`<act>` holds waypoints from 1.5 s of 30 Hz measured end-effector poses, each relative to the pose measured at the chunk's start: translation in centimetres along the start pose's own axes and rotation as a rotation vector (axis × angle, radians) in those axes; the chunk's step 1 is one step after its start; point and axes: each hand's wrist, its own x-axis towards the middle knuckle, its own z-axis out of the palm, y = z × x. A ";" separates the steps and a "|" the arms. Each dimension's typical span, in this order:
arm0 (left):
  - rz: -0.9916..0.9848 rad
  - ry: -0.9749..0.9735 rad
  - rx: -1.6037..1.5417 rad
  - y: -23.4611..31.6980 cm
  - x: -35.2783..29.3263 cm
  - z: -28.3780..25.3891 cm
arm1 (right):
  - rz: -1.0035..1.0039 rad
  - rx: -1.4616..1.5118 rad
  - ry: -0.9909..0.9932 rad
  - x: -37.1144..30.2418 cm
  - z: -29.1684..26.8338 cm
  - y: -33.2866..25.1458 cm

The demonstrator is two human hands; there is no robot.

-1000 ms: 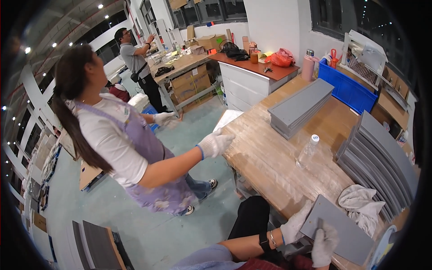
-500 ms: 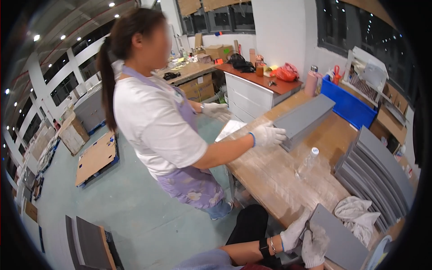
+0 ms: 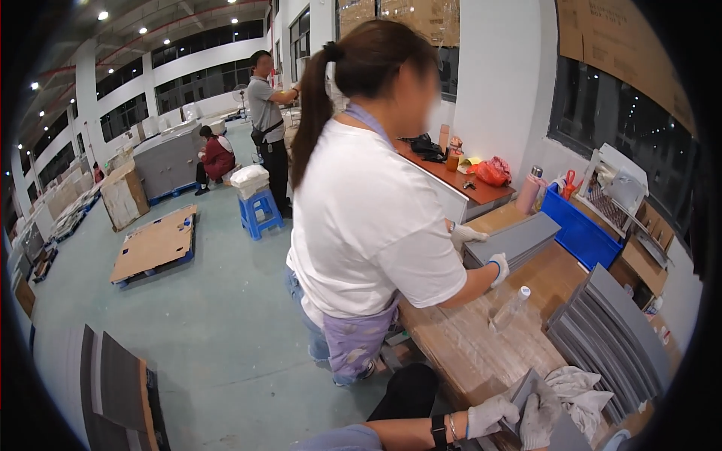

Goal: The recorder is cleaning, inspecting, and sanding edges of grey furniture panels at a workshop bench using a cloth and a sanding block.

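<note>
At the table's near edge lies a flat grey panel, partly hidden by my hands. My left hand, in a white knit glove, is closed on its left edge. My right hand, in a greyer glove, presses on the panel's face with its fingers curled; whether something small is under them stays hidden. Beside the panel is a crumpled white cloth. Several curved grey panels are stacked to the right. A clear bottle with a white cap stands on the wooden table.
A co-worker at my left grips a stack of grey panels with gloved hands. Behind it sit a blue bin and a pink flask. More panels stand on the floor at lower left. Two people are farther back.
The co-worker has moved closer to the table and now has both hands on the grey stack. My view has swung left; my hands stay at the panel, which shows less.
</note>
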 end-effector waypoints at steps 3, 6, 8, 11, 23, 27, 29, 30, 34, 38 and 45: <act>0.046 0.000 -0.100 1.3 -1.9 1.8 | -0.038 0.059 0.069 -0.1 -0.2 2.7; 0.045 -0.068 -0.049 1.1 -2.1 2.2 | 0.107 0.136 0.233 -1.2 0.5 9.1; 0.087 -0.056 -0.093 2.9 -4.8 5.1 | 0.227 0.026 0.217 -2.0 1.1 12.3; 0.097 -0.062 -0.102 2.4 -4.5 5.2 | 0.068 -0.094 0.256 -1.2 0.0 5.3; -0.044 -0.129 -0.045 3.8 -6.3 6.2 | 0.214 0.205 0.355 -0.7 -0.1 4.9; -0.098 -0.212 -0.068 3.6 -5.7 5.9 | 0.025 0.179 0.274 -2.1 -1.7 -2.5; -0.081 -0.186 -0.037 3.2 -5.5 5.3 | -0.075 0.274 0.157 -1.8 -1.9 -3.1; -0.074 -0.162 -0.002 2.9 -5.4 4.9 | -0.083 0.273 0.154 -1.2 -1.5 -1.6; -0.091 -0.172 -0.102 1.3 -3.4 3.4 | 0.168 0.158 0.332 -0.2 -1.6 2.5; -0.105 -0.178 -0.044 3.1 -5.3 5.3 | 0.113 0.144 0.362 -0.8 -0.5 0.1; 0.023 -0.301 0.066 0.7 -2.0 0.7 | -0.041 0.045 0.338 0.8 -2.4 0.0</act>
